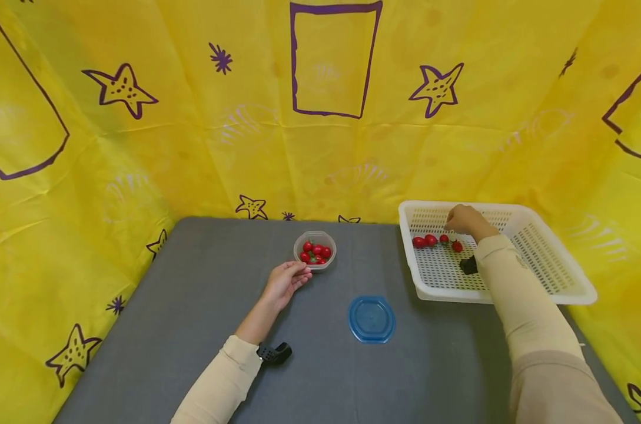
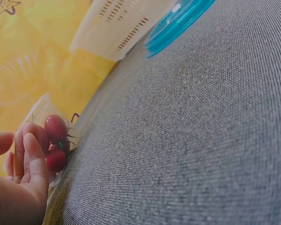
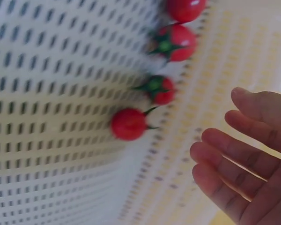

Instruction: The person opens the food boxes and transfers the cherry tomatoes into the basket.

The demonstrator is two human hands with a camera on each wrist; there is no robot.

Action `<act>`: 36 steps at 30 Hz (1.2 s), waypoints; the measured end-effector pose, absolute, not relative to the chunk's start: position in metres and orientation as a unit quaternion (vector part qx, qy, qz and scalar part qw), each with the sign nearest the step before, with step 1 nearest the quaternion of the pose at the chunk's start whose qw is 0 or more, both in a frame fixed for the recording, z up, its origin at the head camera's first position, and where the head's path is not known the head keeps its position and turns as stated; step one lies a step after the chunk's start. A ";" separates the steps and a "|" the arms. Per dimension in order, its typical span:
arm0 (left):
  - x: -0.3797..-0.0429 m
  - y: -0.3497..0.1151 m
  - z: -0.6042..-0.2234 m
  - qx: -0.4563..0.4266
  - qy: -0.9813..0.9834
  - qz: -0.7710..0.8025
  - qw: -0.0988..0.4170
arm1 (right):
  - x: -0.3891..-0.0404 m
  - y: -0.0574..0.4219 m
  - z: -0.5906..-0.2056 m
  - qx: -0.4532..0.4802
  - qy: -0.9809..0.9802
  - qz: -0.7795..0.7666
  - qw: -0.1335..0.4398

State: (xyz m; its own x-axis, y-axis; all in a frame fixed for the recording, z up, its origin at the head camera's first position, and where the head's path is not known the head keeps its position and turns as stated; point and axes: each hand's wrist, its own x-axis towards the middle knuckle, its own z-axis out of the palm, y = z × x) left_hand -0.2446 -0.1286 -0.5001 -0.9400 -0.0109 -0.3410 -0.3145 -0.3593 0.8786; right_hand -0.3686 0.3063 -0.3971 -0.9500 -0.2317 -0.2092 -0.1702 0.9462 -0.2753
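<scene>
My left hand (image 1: 285, 284) touches the near side of a small clear plastic container (image 1: 297, 246) with several cherry tomatoes (image 1: 317, 249) in it. In the left wrist view, the fingers (image 2: 35, 157) lie loosely bent against the container, the thumb apart from them. Over the back part of a white perforated basket (image 1: 417, 274) hovers my right hand (image 1: 468, 221). Seen from the right wrist, its fingers are spread and relaxed, with nothing between them. Several more cherry tomatoes (image 3: 129, 123) with green stems lie in a row on the basket floor, apart from that hand.
A blue lid (image 1: 372, 320) lies flat on the grey cloth-covered table (image 1: 203, 306), between the container and the basket. Yellow patterned curtains (image 1: 235, 159) hang behind and at both sides. The basket's raised rim (image 1: 564, 259) runs beneath the right forearm.
</scene>
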 end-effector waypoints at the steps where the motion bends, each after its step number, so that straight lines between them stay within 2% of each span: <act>1: -0.245 -0.128 -0.500 -0.147 0.559 0.811 0.094 | -0.369 0.304 -0.394 -0.105 0.979 -0.129 0.117; 10: -0.244 -0.128 -0.503 -0.148 0.565 0.808 0.082 | -0.367 0.266 -0.371 -0.145 0.976 -0.132 0.090; 17: -0.244 -0.128 -0.501 -0.155 0.564 0.805 0.094 | -0.368 0.234 -0.356 -0.197 0.969 -0.135 0.064; 36: -0.245 -0.128 -0.499 -0.156 0.570 0.800 0.102 | -0.364 0.155 -0.347 -0.261 0.943 -0.180 0.101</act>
State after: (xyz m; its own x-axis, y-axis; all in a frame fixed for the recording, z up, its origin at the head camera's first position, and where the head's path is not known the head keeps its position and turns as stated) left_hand -0.2453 -0.1284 -0.4991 -0.9306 -0.0144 -0.3657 -0.3410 -0.3285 0.8808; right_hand -0.3641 0.1553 -0.3468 -0.8437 -0.5280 -0.0967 -0.4551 0.7990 -0.3930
